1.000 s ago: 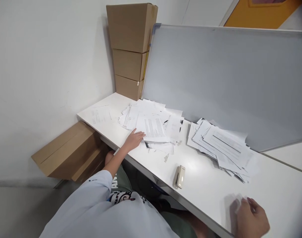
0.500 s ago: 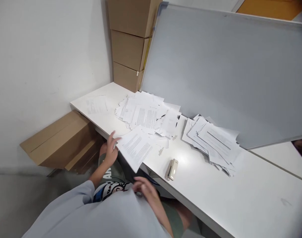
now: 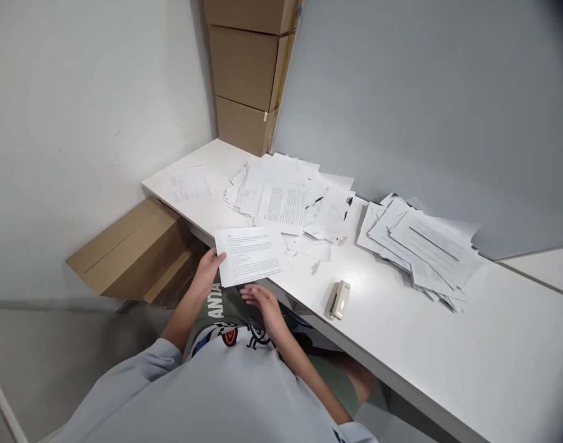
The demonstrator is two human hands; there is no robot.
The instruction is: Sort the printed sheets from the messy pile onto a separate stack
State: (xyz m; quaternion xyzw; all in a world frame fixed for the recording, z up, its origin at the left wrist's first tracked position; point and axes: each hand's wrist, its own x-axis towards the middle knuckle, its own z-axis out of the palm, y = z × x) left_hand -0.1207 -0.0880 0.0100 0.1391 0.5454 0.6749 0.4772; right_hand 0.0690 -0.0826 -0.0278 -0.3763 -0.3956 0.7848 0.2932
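Note:
Between its thumb and fingers, my left hand [image 3: 208, 267] pinches the left edge of a printed paper sheet [image 3: 251, 255], which tilts over the table's front edge with its text facing me. Just under the sheet's lower edge is my right hand [image 3: 264, 303], empty, with its fingers stretched out and a little apart. Behind the sheet spreads a messy pile of papers [image 3: 283, 206]. A beige stapler [image 3: 339, 300] lies on the white table [image 3: 401, 344] to the right of my hands.
Another loose stack of papers [image 3: 424, 246] lies farther right. One faint sheet [image 3: 189, 184] rests at the table's left end. Cardboard boxes [image 3: 247, 67] are stacked in the corner beside a large grey board [image 3: 401, 104]. An open carton [image 3: 133, 246] stands left below the table.
My left hand has closed on the sheet, which has turned so that its text lines run nearly level. My right hand has moved up toward the sheet. The view has shifted somewhat.

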